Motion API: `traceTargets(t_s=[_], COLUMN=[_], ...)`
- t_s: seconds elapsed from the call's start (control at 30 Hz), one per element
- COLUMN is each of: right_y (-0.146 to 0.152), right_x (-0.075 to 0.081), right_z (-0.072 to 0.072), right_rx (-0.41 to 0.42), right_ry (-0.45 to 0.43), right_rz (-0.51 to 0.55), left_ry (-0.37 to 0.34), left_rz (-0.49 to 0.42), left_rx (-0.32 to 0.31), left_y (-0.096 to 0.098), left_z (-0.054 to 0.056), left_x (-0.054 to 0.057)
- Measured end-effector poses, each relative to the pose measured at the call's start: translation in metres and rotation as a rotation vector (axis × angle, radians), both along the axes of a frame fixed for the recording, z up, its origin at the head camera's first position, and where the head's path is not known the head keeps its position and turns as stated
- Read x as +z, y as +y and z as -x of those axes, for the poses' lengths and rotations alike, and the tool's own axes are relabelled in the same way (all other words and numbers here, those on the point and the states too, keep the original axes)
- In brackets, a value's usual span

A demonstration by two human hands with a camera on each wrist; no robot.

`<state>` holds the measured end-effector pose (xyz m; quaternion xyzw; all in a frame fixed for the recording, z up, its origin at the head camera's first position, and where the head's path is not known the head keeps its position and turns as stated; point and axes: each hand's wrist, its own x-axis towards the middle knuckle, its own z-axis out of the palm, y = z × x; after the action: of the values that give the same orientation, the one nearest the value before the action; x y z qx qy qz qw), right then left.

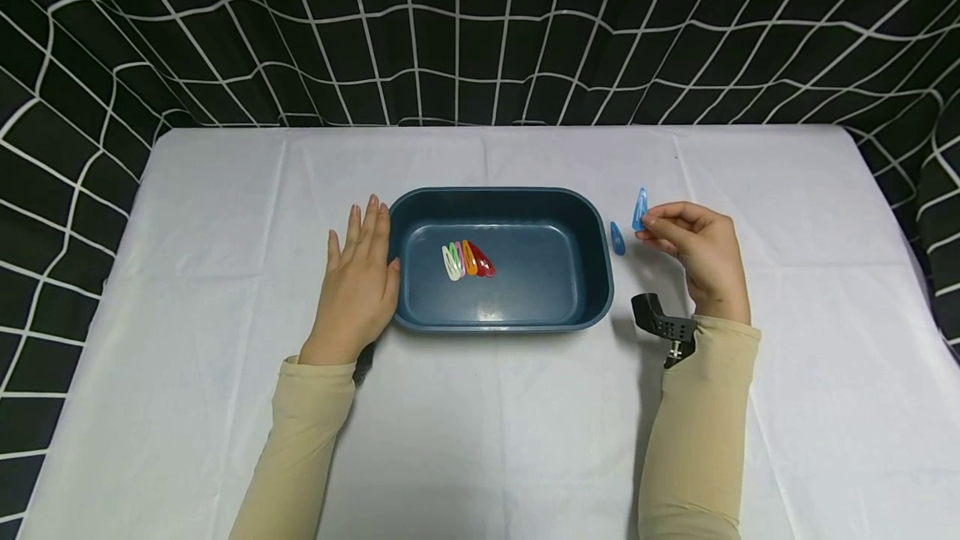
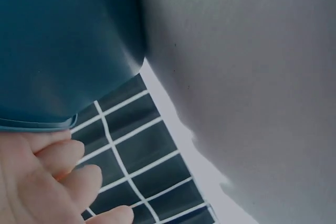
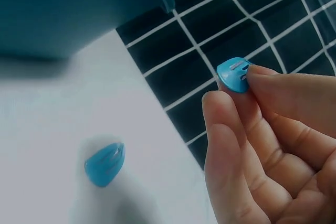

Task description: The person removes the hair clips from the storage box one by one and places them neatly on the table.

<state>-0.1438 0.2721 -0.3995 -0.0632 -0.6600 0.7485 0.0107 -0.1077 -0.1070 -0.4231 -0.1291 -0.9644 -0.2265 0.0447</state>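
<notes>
My right hand [image 1: 693, 248] pinches a light blue snap hair clip [image 1: 640, 209] between thumb and fingers, above the table right of the tray. In the right wrist view the held hair clip [image 3: 233, 74] shows at the fingertips. A second blue hair clip [image 1: 617, 238] lies on the cloth beside the tray's right wall. My left hand [image 1: 356, 286] rests with straight fingers along the left side of the dark teal tray [image 1: 502, 328], its thumb at the rim. Inside the tray, left of its middle, lies a row of several hair clips [image 1: 468, 260] in white, green, purple, orange and red.
A white cloth [image 1: 480, 432] with fold creases covers the table. Black fabric with a white grid [image 1: 480, 40] hangs behind and at both sides. A black camera mount [image 1: 663, 323] sticks out from the right wrist, close to the tray's right end.
</notes>
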Motion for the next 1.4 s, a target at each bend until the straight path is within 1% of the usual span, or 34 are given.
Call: traceTargets(t_s=[0.13,0.33,0.57,0.73,1.0,1.07,1.3,1.4], right_y=[0.002,0.006,0.015,0.017,0.015,0.014,0.01,0.009], right_x=[-0.003,-0.008,-0.02,-0.025,-0.028,-0.028,-0.031,-0.031], right_z=[0.0,0.0,0.001,0.001,0.0,0.0,0.002,0.002], right_rx=[-0.014,-0.025,0.02,0.028,0.009,-0.007,-0.048,-0.055], right_ry=[-0.023,-0.037,-0.112,-0.138,-0.173,-0.178,-0.215,-0.215], right_rz=[-0.021,-0.04,-0.039,-0.043,-0.141,-0.176,-0.347,-0.378], left_ry=[0.017,0.018,0.01,0.018,0.026,0.024,0.022,0.028], left_rz=[0.022,0.009,-0.019,-0.023,-0.039,-0.041,-0.039,-0.036], left_rx=[-0.02,-0.029,-0.03,-0.03,-0.035,-0.034,-0.033,-0.035], left_y=[0.0,0.0,0.0,0.0,0.0,0.0,0.0,0.0], left_z=[0.0,-0.001,-0.001,-0.002,-0.001,-0.001,-0.001,-0.001], left_x=[0.0,0.0,0.0,0.001,0.0,0.0,0.0,-0.001])
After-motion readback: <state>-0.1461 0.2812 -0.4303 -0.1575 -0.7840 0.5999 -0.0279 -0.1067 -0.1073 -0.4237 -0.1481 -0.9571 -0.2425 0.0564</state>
